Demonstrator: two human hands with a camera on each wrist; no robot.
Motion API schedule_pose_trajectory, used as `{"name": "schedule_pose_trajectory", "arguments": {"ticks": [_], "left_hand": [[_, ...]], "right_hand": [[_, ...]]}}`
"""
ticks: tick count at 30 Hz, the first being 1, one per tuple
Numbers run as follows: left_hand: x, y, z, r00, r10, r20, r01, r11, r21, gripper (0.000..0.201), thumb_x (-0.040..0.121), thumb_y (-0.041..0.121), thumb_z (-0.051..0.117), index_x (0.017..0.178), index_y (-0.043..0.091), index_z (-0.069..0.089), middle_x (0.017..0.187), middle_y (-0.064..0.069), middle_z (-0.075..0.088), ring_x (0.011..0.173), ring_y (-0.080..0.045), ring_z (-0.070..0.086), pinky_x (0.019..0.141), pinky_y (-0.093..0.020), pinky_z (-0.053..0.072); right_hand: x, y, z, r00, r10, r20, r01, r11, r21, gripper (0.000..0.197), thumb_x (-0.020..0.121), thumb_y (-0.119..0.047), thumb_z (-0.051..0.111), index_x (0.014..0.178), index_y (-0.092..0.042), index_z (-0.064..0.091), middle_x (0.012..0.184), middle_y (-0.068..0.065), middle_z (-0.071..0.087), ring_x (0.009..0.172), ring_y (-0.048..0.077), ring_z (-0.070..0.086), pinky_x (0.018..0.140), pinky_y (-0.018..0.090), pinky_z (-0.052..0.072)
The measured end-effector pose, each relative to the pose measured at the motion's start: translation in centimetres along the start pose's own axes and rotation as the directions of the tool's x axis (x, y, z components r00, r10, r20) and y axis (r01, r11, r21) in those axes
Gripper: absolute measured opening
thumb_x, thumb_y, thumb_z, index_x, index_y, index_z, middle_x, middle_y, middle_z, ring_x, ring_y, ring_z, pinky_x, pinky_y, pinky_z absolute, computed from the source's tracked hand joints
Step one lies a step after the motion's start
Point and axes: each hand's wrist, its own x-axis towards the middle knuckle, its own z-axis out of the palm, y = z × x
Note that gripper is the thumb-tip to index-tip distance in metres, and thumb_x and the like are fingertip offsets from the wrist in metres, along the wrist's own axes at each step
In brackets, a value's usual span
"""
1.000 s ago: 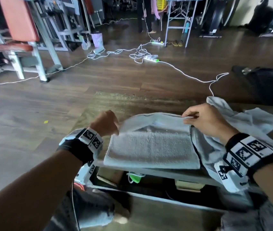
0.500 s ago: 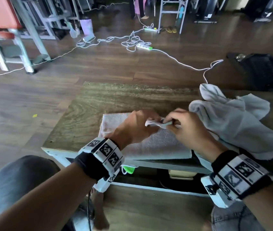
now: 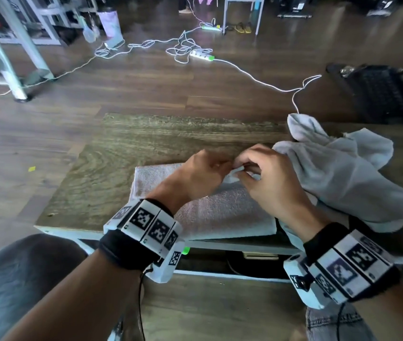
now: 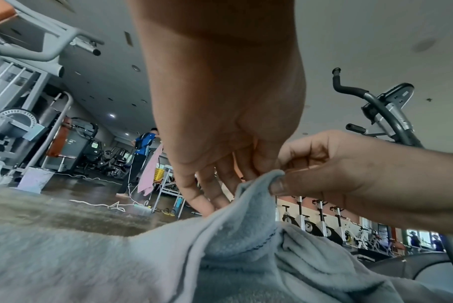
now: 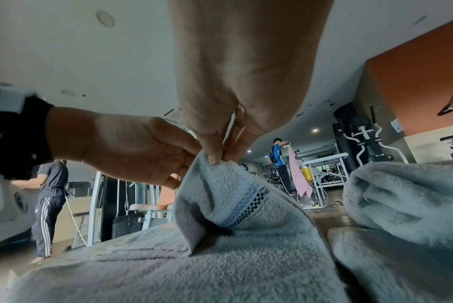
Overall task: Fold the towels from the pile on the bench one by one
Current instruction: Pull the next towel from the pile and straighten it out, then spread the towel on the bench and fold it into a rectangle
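Bench (image 3: 126,153) — both hands pinch towel (image 3: 220,212) corner; pile (image 3: 338,173) beside right.

The left hand (image 3: 201,177) and right hand (image 3: 268,183) are covering the middle of the folded towel (image 3: 222,212), hiding its pinched corner from above. The towel pile (image 3: 343,178) is blocking the table (image 3: 161,141) beneath it, and the frame's right edge is cutting the table off.

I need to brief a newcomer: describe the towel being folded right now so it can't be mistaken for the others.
On the wooden bench, it is the flat grey towel at the near edge, left of the crumpled pile. Unlike those, it lies squared, and the left hand and right hand meet at its lifted corner.
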Motion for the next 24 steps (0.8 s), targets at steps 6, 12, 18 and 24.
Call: {"name": "schedule_pose_trajectory", "arguments": {"ticks": [6,12,18,24], "left_hand": [[-0.8,-0.1,-0.5,0.998,0.031,-0.05,-0.033,0.998,-0.052,0.012,0.088,0.018,0.071,0.097,0.017,0.077,0.09,0.008,0.076,0.08,0.0,0.069,0.074,-0.013,0.053],[-1.3,0.5,-0.5,0.978,-0.066,-0.2,0.015,0.97,-0.245,0.014,0.076,0.007,0.081,0.088,0.001,0.077,0.063,0.007,0.069,0.046,0.003,0.058,0.049,-0.013,0.046],[-0.7,0.1,-1.4,0.937,-0.115,-0.33,0.024,0.964,-0.266,0.015,0.081,0.011,0.077,0.096,0.008,0.078,0.09,0.0,0.077,0.08,-0.011,0.073,0.074,-0.023,0.058],[-0.9,0.5,-0.6,0.971,-0.023,-0.237,-0.017,0.986,-0.165,0.015,0.081,0.004,0.075,0.095,0.01,0.078,0.091,0.002,0.077,0.08,-0.009,0.073,0.076,-0.02,0.057]], "right_hand": [[0.0,-1.1,-0.2,0.999,-0.002,-0.032,0.005,0.997,0.074,0.024,0.079,0.007,0.071,0.088,-0.015,0.073,0.092,-0.002,0.066,0.083,0.012,0.066,0.077,0.035,0.058],[0.0,-1.4,-0.9,0.997,-0.01,-0.076,0.014,0.999,0.05,0.026,0.075,0.005,0.077,0.087,-0.018,0.077,0.092,-0.003,0.067,0.08,0.012,0.066,0.071,0.037,0.056],[-0.5,-2.0,-1.9,1.0,-0.01,0.019,0.008,0.993,0.115,0.013,0.079,-0.012,0.082,0.09,-0.017,0.077,0.087,-0.006,0.073,0.075,0.012,0.069,0.068,0.043,0.057],[-0.5,-1.5,-1.8,0.997,0.083,0.007,-0.083,0.989,0.125,0.023,0.079,-0.013,0.083,0.097,-0.02,0.07,0.082,-0.014,0.069,0.077,0.006,0.069,0.071,0.033,0.059]]}}
